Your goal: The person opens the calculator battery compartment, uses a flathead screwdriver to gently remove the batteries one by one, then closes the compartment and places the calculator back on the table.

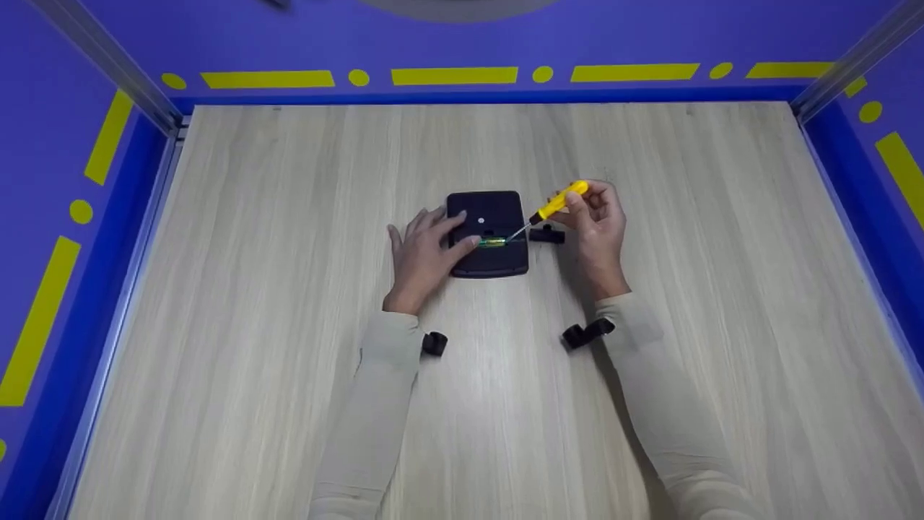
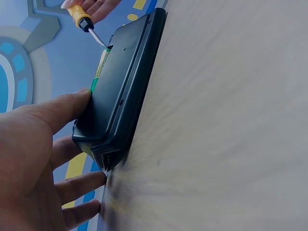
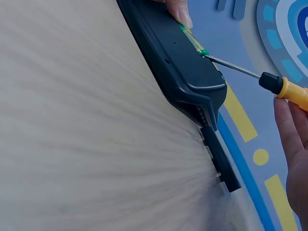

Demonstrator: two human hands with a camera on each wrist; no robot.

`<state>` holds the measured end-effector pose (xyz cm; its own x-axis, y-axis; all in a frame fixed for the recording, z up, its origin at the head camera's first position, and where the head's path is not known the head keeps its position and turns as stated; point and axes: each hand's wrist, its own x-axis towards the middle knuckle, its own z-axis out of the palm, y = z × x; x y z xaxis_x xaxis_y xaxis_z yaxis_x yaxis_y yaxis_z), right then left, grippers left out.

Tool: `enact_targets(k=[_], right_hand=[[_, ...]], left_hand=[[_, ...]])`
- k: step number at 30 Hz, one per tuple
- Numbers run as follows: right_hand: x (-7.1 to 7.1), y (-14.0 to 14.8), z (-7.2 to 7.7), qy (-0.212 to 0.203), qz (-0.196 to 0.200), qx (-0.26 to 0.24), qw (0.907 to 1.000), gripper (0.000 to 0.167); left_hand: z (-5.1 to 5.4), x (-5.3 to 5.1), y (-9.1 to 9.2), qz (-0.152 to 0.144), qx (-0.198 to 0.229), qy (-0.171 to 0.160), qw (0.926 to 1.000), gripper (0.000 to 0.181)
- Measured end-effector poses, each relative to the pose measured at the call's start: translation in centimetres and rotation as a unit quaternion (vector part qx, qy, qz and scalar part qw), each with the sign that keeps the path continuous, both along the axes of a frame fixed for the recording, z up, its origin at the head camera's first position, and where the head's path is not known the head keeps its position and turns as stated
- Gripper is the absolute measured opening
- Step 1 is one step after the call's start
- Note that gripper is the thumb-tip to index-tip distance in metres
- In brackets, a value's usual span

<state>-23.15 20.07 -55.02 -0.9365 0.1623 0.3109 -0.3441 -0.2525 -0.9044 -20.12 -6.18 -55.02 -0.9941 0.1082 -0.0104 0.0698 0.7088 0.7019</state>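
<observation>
A: The right grip (image 1: 600, 230) pinches the yellow-handled screwdriver with its metal shaft (image 1: 563, 201), right of centre in the head view. And the left?

B: The left grip (image 1: 424, 254) is spread, not closed around anything. Its thumb rests on one end of the small green-and-gold cylindrical battery (image 1: 495, 243), set in a slot of the flat black plastic device (image 1: 491, 262), mid-frame on the pale wood-grain tabletop (image 1: 289, 303).

A: How would you work that tip?

B: Gently, I'd judge: shaft low, light pressure at the battery's end, thumb steadying it so it can't spring out.

A: Left wrist view?

B: Fingers partly cover the handle, and the top edge crops it.

A: Right wrist?

B: The tip meets the battery's green end, upper right of centre; whether it's underneath, I can't tell. The handle runs off the right edge. The narrow black plastic strip (image 3: 221, 161), lower right, lies just beside the device. The battery's print is unreadable.
</observation>
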Motion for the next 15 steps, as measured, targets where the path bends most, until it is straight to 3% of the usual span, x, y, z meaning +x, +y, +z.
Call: enact_targets(k=[6, 15], right_hand=[[-0.17, 0.09, -0.09, -0.035, -0.011, -0.022, 0.9991, 0.012], [-0.16, 0.19, -0.26, -0.045, -0.013, -0.019, 0.9987, 0.013]], left_hand=[[0.06, -0.04, 0.11, 0.0, -0.002, 0.006, 1.0, 0.061], [0.06, -0.05, 0.12, 0.001, -0.008, -0.001, 1.0, 0.061]])
